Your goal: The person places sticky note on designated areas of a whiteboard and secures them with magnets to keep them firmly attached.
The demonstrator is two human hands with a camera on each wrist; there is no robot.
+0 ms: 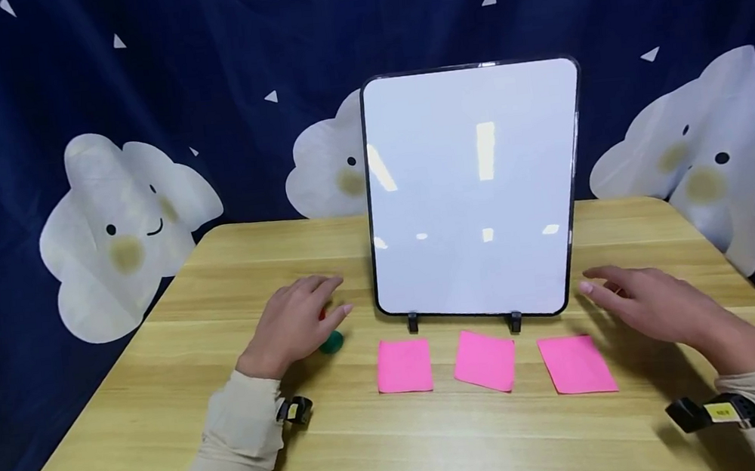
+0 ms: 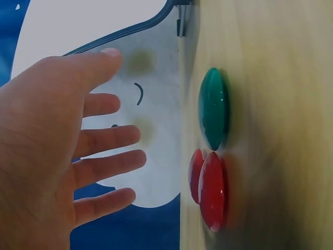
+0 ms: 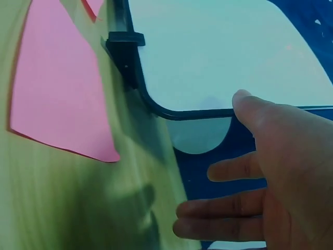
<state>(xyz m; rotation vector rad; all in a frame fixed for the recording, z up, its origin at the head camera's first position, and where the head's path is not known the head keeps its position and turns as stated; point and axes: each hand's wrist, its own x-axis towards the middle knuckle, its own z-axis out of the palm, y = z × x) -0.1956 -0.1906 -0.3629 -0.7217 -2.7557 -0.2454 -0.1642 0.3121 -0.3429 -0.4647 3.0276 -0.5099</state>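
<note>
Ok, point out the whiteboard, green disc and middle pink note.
Whiteboard point(image 1: 474, 196), head view, middle of its face.
Green disc point(image 2: 212, 109), left wrist view, its curved side.
Middle pink note point(image 1: 485, 361), head view, its centre.

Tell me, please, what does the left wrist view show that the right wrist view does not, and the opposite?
Only the left wrist view: the left hand, a rounded green piece and two rounded red pieces.
Only the right wrist view: the right hand, a pink note and the corner of another pink note.
Both: part of the whiteboard, the wooden table and the blue cloth behind.
</note>
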